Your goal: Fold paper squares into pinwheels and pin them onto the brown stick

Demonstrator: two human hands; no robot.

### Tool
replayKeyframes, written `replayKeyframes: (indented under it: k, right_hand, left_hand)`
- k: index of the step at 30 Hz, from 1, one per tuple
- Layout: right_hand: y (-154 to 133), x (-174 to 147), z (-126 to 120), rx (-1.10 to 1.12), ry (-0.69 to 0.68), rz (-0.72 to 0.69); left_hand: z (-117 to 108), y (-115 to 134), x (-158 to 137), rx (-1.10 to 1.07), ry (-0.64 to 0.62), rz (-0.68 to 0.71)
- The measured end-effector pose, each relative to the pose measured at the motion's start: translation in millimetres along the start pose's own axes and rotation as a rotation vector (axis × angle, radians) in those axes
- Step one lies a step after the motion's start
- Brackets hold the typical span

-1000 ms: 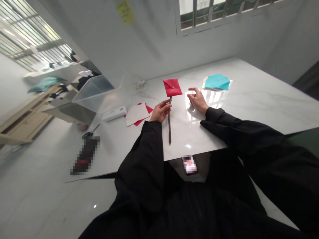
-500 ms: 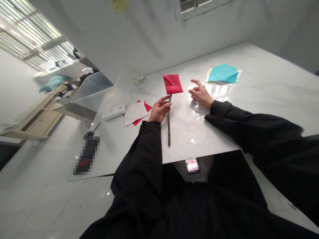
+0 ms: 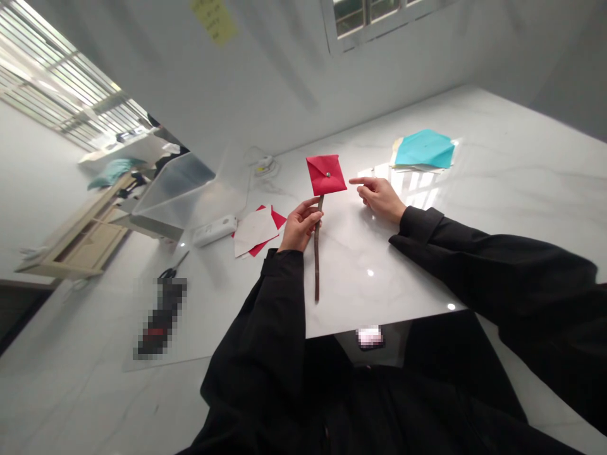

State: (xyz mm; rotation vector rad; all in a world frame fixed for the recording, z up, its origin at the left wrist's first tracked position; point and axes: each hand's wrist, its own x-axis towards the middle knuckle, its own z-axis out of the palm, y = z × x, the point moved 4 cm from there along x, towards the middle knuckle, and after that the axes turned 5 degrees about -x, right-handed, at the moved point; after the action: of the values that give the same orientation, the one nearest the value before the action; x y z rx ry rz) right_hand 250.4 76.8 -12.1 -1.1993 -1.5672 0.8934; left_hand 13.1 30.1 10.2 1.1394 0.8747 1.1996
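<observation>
My left hand (image 3: 298,229) is closed around the upper part of a thin brown stick (image 3: 317,268). At the stick's top sits a red paper pinwheel head (image 3: 322,183), its corners folded in toward a small shiny pin at the centre. The stick stands nearly upright in the picture, its lower end free. To the right, my right hand (image 3: 383,201) holds nothing. Its index finger reaches toward the red paper's right edge, with a small gap between them, while the other fingers are loosely curled.
Red and white paper sheets (image 3: 256,230) lie left of my left hand, beside a white power strip (image 3: 215,231). Blue paper (image 3: 425,150) tops a pile at the back right. Scissors (image 3: 171,268) and a blurred dark object (image 3: 160,319) lie at the left. A clear bin (image 3: 173,189) stands behind.
My right index finger has straightened and come closer to the red paper's right edge. My left hand still grips the stick. The whole view has shifted slightly, so most things sit lower.
</observation>
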Motion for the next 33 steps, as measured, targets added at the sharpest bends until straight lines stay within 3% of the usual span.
replayKeyframes:
  k: [4, 9, 11, 15, 19, 22, 28, 33]
  right_hand:
    - [-7, -5, 0, -0.106, 0.034, -0.01]
    - [-24, -16, 16, -0.099, -0.301, -0.063]
    - [-29, -19, 17, -0.118, -0.323, -0.087]
    - [-28, -19, 10, -0.145, -0.138, -0.044]
    - [-17, -15, 4, -0.064, 0.043, 0.102]
    - [-13, -12, 2, -0.025, 0.052, 0.139]
    - [-21, -11, -17, -0.266, 0.172, 0.04]
    - [-24, -10, -22, -0.299, 0.185, 0.022]
  left_hand:
    - [0, 2, 1, -0.008, 0.043, 0.042]
    - [2, 3, 1, 0.015, 0.063, 0.036]
    - [1, 3, 1, 0.024, 0.068, 0.036]
    - [0, 1, 1, 0.047, 0.033, 0.024]
    - [-2, 0, 1, 0.045, 0.033, 0.043]
    - [1, 1, 0, 0.059, -0.001, 0.03]
    - [8, 3, -3, 0.157, -0.078, -0.017]
    - [10, 3, -3, 0.177, -0.108, -0.005]
